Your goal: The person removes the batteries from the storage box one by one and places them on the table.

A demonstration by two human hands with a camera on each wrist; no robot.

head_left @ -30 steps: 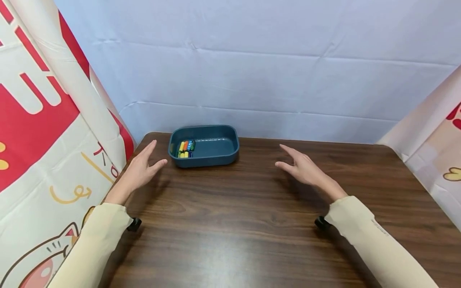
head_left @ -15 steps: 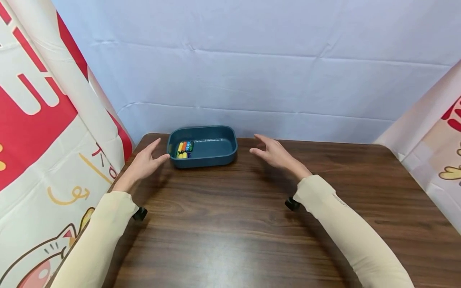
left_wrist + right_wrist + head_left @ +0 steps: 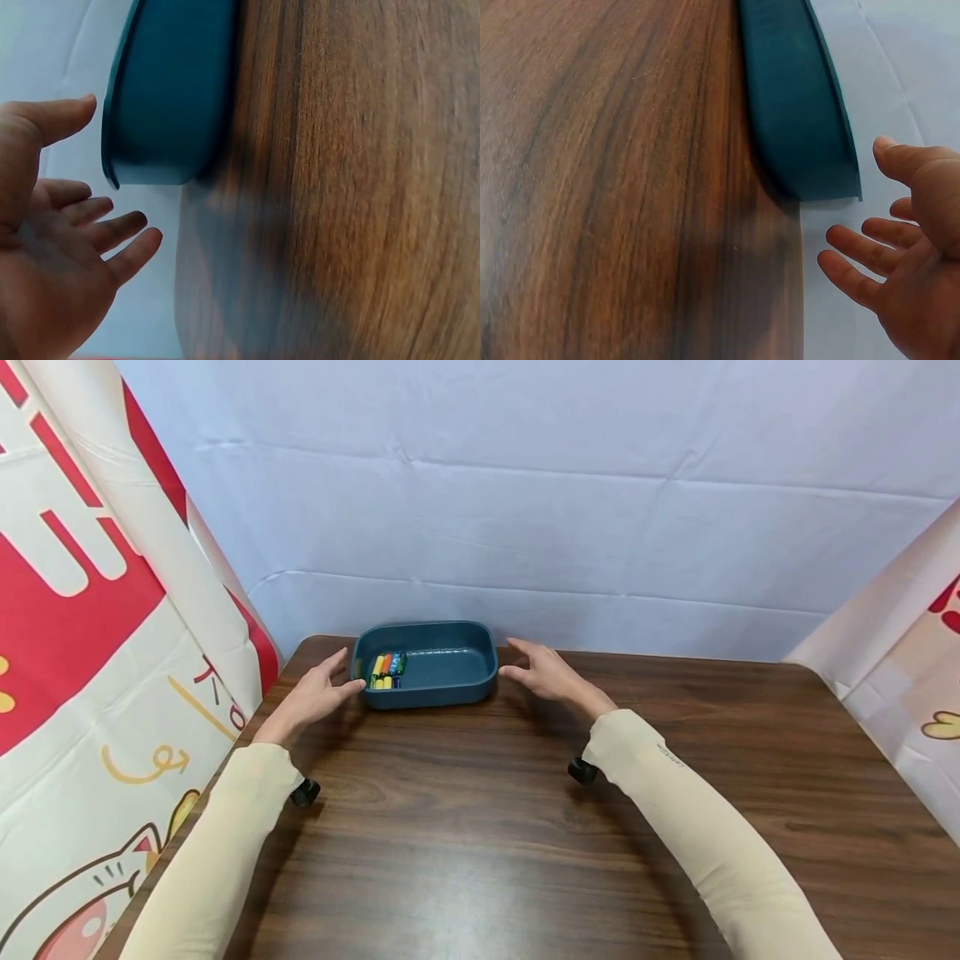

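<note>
A dark teal rectangular tray (image 3: 450,695) with rounded corners stands near the table's back edge. Inside its left end lie several small coloured batteries (image 3: 387,668), yellow, orange, blue and green. My left hand (image 3: 315,697) is beside the tray's left end, thumb and fingers spread; the left wrist view shows a gap between the fingertips (image 3: 142,236) and the tray. At the right end my right hand (image 3: 551,672) is held with its thumb and fingers apart. A narrow gap separates it from the tray (image 3: 802,112) in the right wrist view.
A brown wood-grain table (image 3: 465,827) carries the tray. Behind it hangs a pale cloth (image 3: 525,510); a patterned red and white cloth (image 3: 82,610) hangs along the left side, another patterned cloth (image 3: 922,693) on the right.
My right hand has moved left to the tray's right end. My left hand has shifted slightly right to the left end. The tray has stayed in place.
</note>
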